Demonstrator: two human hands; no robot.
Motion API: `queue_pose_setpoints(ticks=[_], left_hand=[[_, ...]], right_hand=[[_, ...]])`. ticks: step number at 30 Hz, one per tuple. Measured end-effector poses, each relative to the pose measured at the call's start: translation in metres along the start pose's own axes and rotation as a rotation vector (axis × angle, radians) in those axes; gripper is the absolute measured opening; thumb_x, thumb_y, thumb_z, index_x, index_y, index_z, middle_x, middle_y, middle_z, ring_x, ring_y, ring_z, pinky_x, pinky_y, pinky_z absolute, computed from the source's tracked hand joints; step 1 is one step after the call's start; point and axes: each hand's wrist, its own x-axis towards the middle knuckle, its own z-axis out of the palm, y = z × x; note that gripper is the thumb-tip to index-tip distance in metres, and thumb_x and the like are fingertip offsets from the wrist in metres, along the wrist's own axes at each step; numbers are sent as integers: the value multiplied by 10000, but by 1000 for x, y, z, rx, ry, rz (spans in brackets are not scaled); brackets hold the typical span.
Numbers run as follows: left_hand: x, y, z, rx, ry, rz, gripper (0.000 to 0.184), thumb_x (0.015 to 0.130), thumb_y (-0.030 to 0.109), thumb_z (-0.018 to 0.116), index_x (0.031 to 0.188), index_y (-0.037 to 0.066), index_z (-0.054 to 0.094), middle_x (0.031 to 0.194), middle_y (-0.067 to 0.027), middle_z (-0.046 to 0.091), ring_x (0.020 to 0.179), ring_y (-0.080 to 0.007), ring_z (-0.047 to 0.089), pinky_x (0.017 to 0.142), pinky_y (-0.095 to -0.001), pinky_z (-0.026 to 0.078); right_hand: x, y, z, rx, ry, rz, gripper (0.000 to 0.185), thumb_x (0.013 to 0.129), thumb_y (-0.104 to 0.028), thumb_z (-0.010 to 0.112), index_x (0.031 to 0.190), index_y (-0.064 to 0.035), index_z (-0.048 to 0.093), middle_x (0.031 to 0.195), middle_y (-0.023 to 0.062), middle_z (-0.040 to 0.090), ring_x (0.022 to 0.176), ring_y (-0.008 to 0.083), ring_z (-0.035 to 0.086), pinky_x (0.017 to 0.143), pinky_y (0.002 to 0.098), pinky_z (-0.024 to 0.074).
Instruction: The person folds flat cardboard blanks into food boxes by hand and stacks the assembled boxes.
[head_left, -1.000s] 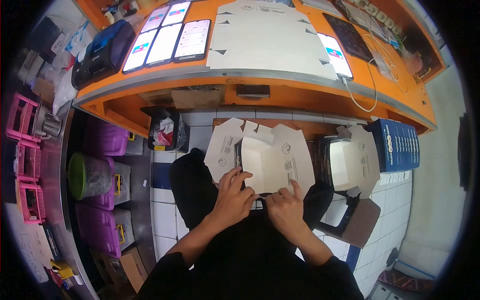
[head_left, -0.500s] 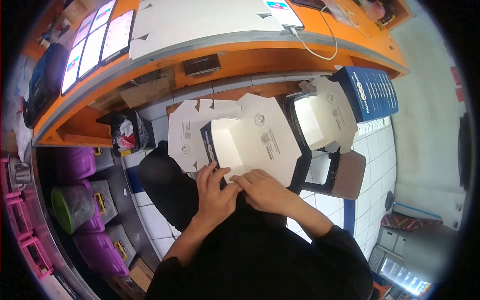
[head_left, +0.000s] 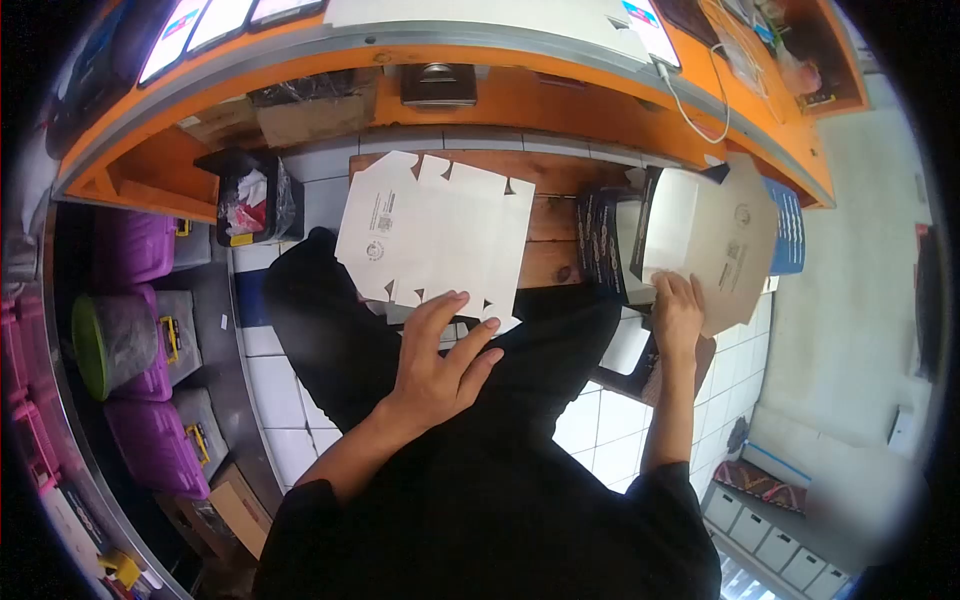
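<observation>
A flat white cardboard box blank with cut notches and small printed marks lies in front of me, on a wooden bench. My left hand is at its near edge, fingers spread, with the fingertips by the notched flaps. To the right, my right hand grips the near wall of a folded paper food box. That box has a white inside, a dark printed outside and a raised lid flap. Just left of it stand other dark printed boxes, partly hidden behind it.
An orange desk spans the far side, carrying phones and a white charging cable. A lined black bin stands at the left, near purple-lidded containers. A blue printed box sits at far right.
The folded box has moved from in front of me to the right with my right hand. It has uncovered the flat blank. My left hand has let go of the box and spread its fingers.
</observation>
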Motion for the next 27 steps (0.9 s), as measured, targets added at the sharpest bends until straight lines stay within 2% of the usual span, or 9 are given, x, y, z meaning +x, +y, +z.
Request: queue_pose_setpoints(ticks=[6,11,14,16,18,23,25,26,27], left_hand=[[-6,2,-3,-50,-40,-57,412,837,110,790,1222,57,654,1375,-217,498,1234,-384,530,1020,-479,449],[-4,-10,-5,-37,-25,-156,295,840,65,767,1127,34,703,1274,-176,590,1114,-344,604,905,-405,504],[5,-11,-4,-113,-42,-156,210,847,50,748,1055,29,725,1064,-118,679,937,-294,663,816,-382,527],[5,-9,-5,-170,-84,-132,203,848,47,739,1050,34,727,996,-98,691,870,-285,674,800,-387,531],[7,-4,-8,-213,-105,-73,163,847,42,738,1010,38,733,930,-83,704,821,-273,687,760,-377,546],[-4,-8,-29,-206,-165,-166,150,855,25,745,1004,25,731,945,-111,723,848,-274,698,763,-361,542],[-13,-16,-29,-205,-151,-232,152,860,30,744,1010,21,729,945,-119,721,851,-278,699,765,-362,544],[-18,-22,-28,-218,-149,-283,152,867,31,738,1018,19,728,950,-125,719,850,-282,698,764,-362,545],[-20,-24,-27,-231,-148,-331,152,875,31,732,1026,17,726,955,-131,716,849,-286,697,764,-361,546]], right_hand=[[-16,3,10,104,-437,149,419,879,57,505,1261,-41,645,1333,187,638,1370,340,504,1196,505,332],[16,-83,-34,356,-102,221,357,866,23,586,1213,-21,655,1176,202,687,1148,392,626,1023,491,477],[27,-161,-1,576,-298,13,357,844,-90,705,1198,-50,673,1177,177,691,1091,344,651,950,451,507],[22,-216,56,576,-313,-159,639,824,-334,770,1370,-70,569,1353,186,617,1285,351,571,1114,506,411],[20,-260,108,432,-318,-190,850,825,-430,769,1520,-84,422,1562,217,417,1454,334,410,1191,550,301],[32,-267,133,440,-509,-205,768,875,-429,715,1515,-113,431,1552,225,426,1442,378,418,1178,560,319],[34,-256,134,549,-573,-285,651,897,-414,697,1442,-104,523,1532,223,452,1413,385,454,1139,508,396],[31,-251,140,535,-352,-388,515,931,-371,665,1353,-82,601,1379,225,598,1231,384,615,998,472,517],[34,-248,134,530,-354,-397,515,931,-371,665,1353,-82,601,1379,225,598,1231,384,615,998,472,517]])
